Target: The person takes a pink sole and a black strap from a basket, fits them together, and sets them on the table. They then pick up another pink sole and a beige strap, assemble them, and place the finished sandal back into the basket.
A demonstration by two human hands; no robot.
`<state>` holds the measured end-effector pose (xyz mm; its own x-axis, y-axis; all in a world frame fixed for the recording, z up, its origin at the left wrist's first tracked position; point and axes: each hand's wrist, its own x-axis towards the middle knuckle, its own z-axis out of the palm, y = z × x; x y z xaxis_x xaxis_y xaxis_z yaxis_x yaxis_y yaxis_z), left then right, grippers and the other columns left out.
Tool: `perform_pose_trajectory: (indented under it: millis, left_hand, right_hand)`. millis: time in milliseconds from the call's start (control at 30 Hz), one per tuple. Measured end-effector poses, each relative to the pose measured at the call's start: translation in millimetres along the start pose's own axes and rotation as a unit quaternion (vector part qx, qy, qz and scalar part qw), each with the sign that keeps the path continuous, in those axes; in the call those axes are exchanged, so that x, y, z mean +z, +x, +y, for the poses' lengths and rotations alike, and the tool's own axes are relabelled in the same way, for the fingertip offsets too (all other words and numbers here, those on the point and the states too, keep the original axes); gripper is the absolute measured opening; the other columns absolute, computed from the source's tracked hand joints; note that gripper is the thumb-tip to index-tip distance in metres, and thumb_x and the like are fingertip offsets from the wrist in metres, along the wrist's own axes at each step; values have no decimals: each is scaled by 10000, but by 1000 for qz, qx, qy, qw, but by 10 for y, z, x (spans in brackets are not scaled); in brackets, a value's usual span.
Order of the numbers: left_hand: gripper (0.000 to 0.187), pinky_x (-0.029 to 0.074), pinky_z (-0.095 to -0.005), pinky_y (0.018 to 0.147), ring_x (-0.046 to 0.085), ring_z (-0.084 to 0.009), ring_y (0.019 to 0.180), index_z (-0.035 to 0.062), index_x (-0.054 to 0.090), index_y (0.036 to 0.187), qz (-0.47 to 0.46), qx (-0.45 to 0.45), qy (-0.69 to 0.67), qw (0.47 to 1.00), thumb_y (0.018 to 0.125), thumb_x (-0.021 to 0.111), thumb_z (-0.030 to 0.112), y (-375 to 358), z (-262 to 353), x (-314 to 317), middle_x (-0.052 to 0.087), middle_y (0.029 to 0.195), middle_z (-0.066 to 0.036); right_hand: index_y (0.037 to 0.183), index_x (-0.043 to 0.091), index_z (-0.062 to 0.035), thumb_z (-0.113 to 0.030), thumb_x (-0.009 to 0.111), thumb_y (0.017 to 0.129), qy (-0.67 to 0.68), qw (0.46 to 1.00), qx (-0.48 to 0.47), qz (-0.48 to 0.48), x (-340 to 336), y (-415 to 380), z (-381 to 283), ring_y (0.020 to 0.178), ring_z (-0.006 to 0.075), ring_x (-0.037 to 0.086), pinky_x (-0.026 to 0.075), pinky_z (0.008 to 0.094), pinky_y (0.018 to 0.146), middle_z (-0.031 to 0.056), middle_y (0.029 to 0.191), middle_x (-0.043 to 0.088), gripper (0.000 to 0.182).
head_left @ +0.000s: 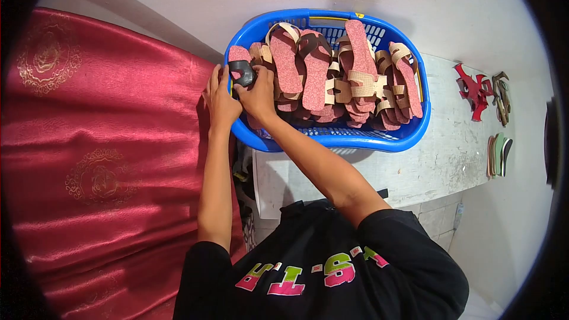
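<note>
A blue plastic laundry basket (pixel 332 139) is filled with several sandals that have pink patterned soles and cream, tan or dark straps. At its left end, a sandal with a black strap (pixel 243 73) stands tilted among the others. My right hand (pixel 259 95) is closed at this sandal, its fingers at the strap; the fingertips are partly hidden. My left hand (pixel 221 99) lies over the basket's left rim, with its fingers bent around the edge. Beside my right hand leans a pink-soled sandal with a cream strap (pixel 286 62).
The basket stands on a worn white table (pixel 438 148) against a wall. Red strap pieces (pixel 473 90), brown straps (pixel 501 99) and several thin sole-shaped pieces (pixel 498 155) lie at the table's right end. A shiny red curtain (pixel 118 124) hangs close on the left.
</note>
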<state>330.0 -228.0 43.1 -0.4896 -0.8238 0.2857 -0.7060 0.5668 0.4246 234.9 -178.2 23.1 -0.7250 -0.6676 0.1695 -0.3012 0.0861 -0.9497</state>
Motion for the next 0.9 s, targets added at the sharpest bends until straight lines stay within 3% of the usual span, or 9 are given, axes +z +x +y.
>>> perform_pose_trajectory:
  millis: [733, 900]
  left_hand:
    - [785, 271, -612, 1084, 384, -413, 1342, 131, 413, 1456, 19, -6, -25, 1000, 757, 755, 234, -145, 67, -94, 365, 1504, -164]
    - [756, 270, -571, 1101, 396, -391, 1342, 132, 448, 1428, 75, 11, -91, 993, 744, 762, 212, -249, 182, -152, 400, 1476, -172]
  right_hand:
    - [1246, 466, 29, -45, 741, 703, 49, 997, -54, -10, -204, -159, -62, 1185, 402, 486, 409, 429, 1029, 236, 1241, 459, 613]
    - [1242, 467, 54, -38, 676, 718, 75, 994, -80, -29, -343, -183, -117, 1217, 425, 470, 376, 445, 1060, 263, 1284, 473, 571]
